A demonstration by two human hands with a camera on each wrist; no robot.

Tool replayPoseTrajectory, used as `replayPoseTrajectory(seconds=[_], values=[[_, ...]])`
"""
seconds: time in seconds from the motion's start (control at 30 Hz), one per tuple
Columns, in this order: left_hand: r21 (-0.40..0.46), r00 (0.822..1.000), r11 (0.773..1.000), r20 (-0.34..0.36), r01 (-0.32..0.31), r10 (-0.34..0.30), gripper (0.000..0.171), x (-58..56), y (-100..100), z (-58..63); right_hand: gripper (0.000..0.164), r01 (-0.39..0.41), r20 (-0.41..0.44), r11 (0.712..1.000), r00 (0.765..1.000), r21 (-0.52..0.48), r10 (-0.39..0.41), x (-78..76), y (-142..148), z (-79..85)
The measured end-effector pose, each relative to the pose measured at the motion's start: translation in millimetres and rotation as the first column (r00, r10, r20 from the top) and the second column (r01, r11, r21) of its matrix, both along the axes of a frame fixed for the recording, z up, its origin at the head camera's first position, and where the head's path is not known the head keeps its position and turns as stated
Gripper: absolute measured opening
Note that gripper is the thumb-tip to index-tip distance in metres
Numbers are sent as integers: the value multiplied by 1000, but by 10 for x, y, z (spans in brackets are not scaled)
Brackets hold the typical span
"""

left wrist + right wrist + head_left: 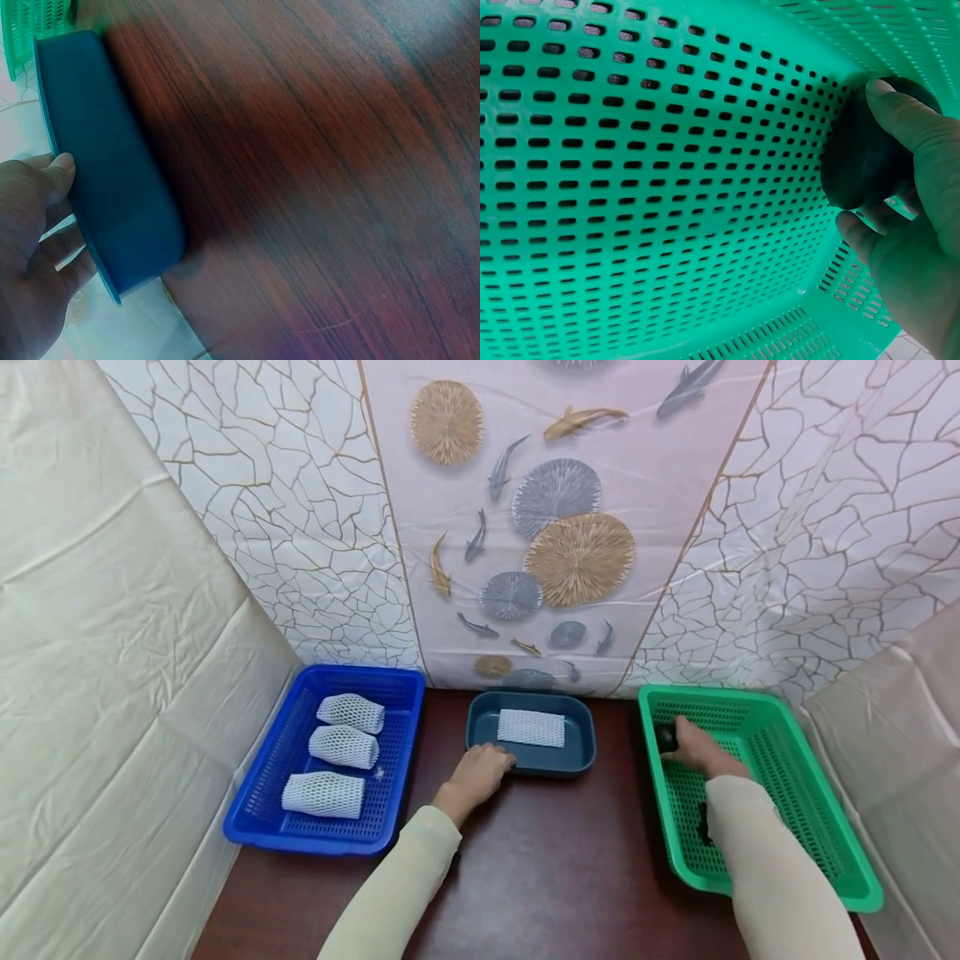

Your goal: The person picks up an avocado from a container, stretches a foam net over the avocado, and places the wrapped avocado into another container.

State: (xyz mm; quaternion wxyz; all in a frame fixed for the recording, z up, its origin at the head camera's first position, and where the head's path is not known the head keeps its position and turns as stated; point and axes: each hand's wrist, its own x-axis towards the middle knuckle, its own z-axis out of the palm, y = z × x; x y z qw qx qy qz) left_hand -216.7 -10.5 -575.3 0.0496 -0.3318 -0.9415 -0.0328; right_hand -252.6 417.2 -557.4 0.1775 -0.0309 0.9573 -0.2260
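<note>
My left hand (477, 774) grips the near rim of a dark blue-grey tray (585, 747). In the left wrist view the thumb lies on the tray's outer wall (112, 157), with the fingers over the inner side. A flat white foam net sleeve (531, 727) lies in the tray. My right hand (701, 747) reaches into the green basket (825, 810) and holds a dark oval fruit (866, 161) near its left wall. In the right wrist view, thumb and fingers curl around the fruit. Another dark thing (703, 827) shows in the basket, partly hidden by the right sleeve.
A blue basket (258, 810) on the left holds three rounded white foam net sleeves (324, 795). The brown wood-grain table (555, 860) lies between the baskets. Patterned cloth (480, 635) hangs right behind the tray, and pale cloth walls (97, 693) close off both sides.
</note>
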Motion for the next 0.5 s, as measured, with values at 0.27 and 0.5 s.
replayPoseTrajectory(seconds=[0.27,0.5], values=[[-8,1000,1000,10,-1,1,18,19,3,2,67,-31,-46,999,998,-9,30,69,25,-28],[-18,1000,1000,18,-20,20,19,18,-3,-8,75,-19,-96,1000,995,-19,17,92,58,28]])
